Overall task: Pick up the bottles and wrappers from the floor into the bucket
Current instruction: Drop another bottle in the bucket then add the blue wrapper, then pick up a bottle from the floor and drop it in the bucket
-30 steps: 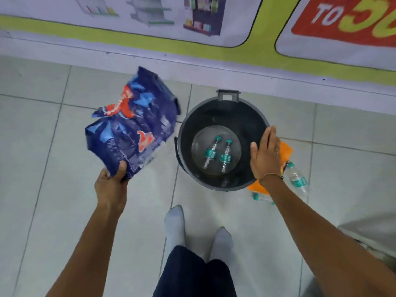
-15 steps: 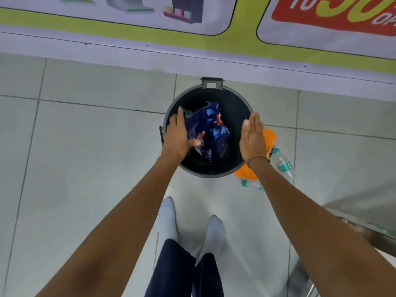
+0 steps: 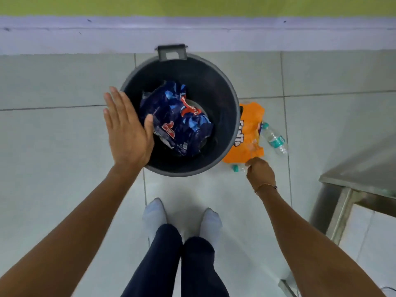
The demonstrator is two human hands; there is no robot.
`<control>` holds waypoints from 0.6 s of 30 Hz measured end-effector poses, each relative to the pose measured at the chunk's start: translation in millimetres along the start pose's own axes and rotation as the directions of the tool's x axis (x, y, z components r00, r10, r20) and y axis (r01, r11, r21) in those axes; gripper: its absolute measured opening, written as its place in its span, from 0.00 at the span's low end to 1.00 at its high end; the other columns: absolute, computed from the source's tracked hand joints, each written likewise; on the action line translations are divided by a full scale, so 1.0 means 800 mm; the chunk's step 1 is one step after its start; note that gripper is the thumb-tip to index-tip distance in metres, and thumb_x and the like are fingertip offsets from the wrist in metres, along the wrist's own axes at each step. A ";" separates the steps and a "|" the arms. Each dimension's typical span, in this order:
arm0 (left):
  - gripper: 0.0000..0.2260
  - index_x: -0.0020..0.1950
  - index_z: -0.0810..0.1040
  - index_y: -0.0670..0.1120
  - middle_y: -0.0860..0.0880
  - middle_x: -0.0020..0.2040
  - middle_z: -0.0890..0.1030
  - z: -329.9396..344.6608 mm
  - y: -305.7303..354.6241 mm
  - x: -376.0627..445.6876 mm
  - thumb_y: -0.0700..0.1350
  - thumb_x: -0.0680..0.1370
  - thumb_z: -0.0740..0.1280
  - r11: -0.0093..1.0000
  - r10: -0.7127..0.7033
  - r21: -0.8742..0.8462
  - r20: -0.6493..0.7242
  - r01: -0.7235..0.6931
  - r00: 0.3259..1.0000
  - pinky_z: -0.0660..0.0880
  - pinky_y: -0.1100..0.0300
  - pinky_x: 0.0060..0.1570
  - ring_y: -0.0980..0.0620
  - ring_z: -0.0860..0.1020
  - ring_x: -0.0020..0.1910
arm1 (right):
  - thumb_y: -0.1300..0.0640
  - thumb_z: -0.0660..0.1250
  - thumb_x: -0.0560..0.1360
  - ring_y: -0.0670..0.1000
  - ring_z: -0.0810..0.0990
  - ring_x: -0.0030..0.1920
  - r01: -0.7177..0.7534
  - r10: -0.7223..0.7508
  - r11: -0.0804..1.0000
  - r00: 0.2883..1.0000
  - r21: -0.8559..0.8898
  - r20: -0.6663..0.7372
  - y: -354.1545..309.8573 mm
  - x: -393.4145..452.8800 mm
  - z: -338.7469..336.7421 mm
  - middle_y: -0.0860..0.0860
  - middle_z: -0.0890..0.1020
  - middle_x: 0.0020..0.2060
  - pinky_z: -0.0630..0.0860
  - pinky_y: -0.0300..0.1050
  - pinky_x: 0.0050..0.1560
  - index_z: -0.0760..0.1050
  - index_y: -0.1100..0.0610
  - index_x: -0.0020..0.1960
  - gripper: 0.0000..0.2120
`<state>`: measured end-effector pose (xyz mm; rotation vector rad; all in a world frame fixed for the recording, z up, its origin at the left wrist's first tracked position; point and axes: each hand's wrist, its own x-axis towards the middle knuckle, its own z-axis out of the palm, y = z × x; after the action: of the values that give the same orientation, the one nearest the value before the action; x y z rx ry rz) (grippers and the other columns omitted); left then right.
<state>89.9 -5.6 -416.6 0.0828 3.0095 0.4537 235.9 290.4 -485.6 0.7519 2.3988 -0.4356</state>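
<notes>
Bucket [image 3: 232,116] floor mostly covered by blue wrapper [image 3: 175,118]; anything beneath it hidden. Orange wrapper [image 3: 249,133] left edge behind bucket wall, lettering only partly readable. Bottle [image 3: 237,168] by right hand [image 3: 260,172]: cap and neck visible, body hidden under hand and orange wrapper. Right fingers curled under, grip unclear. Steel table [image 3: 360,174] cut by right edge. Both forearms run out bottom edge.
</notes>
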 end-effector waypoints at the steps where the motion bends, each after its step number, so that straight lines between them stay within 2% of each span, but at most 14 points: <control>1: 0.32 0.77 0.46 0.35 0.35 0.78 0.47 0.001 -0.001 -0.001 0.56 0.83 0.48 1.000 0.008 0.006 -0.018 -0.008 1.000 0.45 0.46 0.76 0.38 0.45 0.78 | 0.68 0.60 0.73 0.62 0.77 0.58 -0.006 0.010 0.998 0.999 -0.068 0.053 0.019 0.001 0.018 0.60 0.78 0.59 0.74 0.53 0.58 0.75 0.60 0.60 0.17; 3: 0.32 0.77 0.47 0.34 0.35 0.78 0.47 0.003 -0.002 0.000 0.56 0.83 0.48 0.999 0.035 0.022 -0.045 -0.034 0.998 0.44 0.47 0.75 0.37 0.45 0.78 | 0.70 0.62 0.70 0.63 0.75 0.61 0.024 -0.013 0.984 0.998 -0.177 0.064 0.049 0.012 0.054 0.60 0.75 0.63 0.74 0.55 0.60 0.72 0.60 0.64 0.23; 6: 0.31 0.77 0.47 0.34 0.34 0.78 0.47 0.004 -0.004 0.000 0.56 0.83 0.47 0.998 0.062 0.021 -0.092 -0.060 0.994 0.42 0.49 0.75 0.36 0.44 0.77 | 0.71 0.67 0.66 0.63 0.70 0.66 0.052 -0.060 0.960 0.998 -0.276 -0.019 0.072 0.043 0.091 0.62 0.71 0.66 0.70 0.57 0.64 0.67 0.63 0.67 0.29; 9: 0.31 0.77 0.47 0.34 0.35 0.78 0.47 0.010 -0.005 -0.002 0.56 0.83 0.47 0.998 0.067 0.014 -0.123 -0.066 0.990 0.41 0.51 0.75 0.37 0.44 0.77 | 0.68 0.66 0.70 0.59 0.70 0.66 0.002 -0.017 0.929 0.999 -0.370 -0.038 0.079 0.066 0.113 0.60 0.73 0.64 0.62 0.57 0.68 0.64 0.61 0.68 0.27; 12: 0.31 0.77 0.48 0.34 0.35 0.78 0.47 0.013 -0.004 0.000 0.56 0.83 0.47 0.998 0.062 0.011 -0.134 -0.061 0.989 0.41 0.50 0.75 0.36 0.44 0.77 | 0.59 0.68 0.71 0.60 0.73 0.62 0.077 -0.083 0.918 0.997 -0.390 0.001 0.068 0.056 0.114 0.58 0.75 0.61 0.64 0.56 0.67 0.66 0.59 0.67 0.25; 13: 0.31 0.77 0.47 0.34 0.35 0.78 0.47 0.013 -0.004 -0.001 0.56 0.83 0.47 0.999 0.054 0.012 -0.125 -0.053 0.991 0.41 0.50 0.75 0.36 0.44 0.77 | 0.54 0.70 0.70 0.60 0.74 0.60 0.103 -0.104 0.934 0.994 -0.342 0.016 0.060 0.041 0.110 0.58 0.76 0.59 0.68 0.54 0.63 0.68 0.58 0.65 0.26; 15: 0.31 0.77 0.47 0.34 0.34 0.78 0.47 0.018 -0.003 -0.001 0.55 0.84 0.48 0.999 0.037 0.000 -0.100 -0.038 0.994 0.42 0.49 0.75 0.36 0.45 0.77 | 0.48 0.71 0.67 0.60 0.76 0.56 0.021 -0.023 0.999 0.998 -0.030 -0.065 0.036 0.002 0.094 0.57 0.78 0.54 0.73 0.51 0.53 0.72 0.58 0.61 0.26; 16: 0.31 0.77 0.48 0.34 0.34 0.78 0.48 0.012 -0.001 -0.001 0.55 0.84 0.48 1.000 0.020 -0.012 -0.081 -0.021 0.997 0.43 0.48 0.76 0.37 0.45 0.78 | 0.46 0.71 0.67 0.58 0.78 0.54 -0.060 0.082 0.984 0.988 0.166 -0.130 0.020 -0.020 0.073 0.55 0.80 0.52 0.74 0.49 0.50 0.73 0.57 0.59 0.26; 18: 0.30 0.77 0.48 0.33 0.34 0.78 0.48 0.007 0.002 -0.003 0.54 0.84 0.49 0.999 0.003 -0.032 -0.047 -0.005 0.999 0.45 0.47 0.76 0.37 0.46 0.78 | 0.42 0.69 0.65 0.57 0.80 0.48 -0.120 0.275 0.861 0.927 0.494 -0.254 -0.017 -0.060 0.031 0.55 0.81 0.47 0.74 0.46 0.48 0.76 0.58 0.55 0.25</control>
<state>93.2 -2.4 -421.2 0.0772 3.0473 0.5110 271.0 248.7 -473.4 1.3698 2.4904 -0.8903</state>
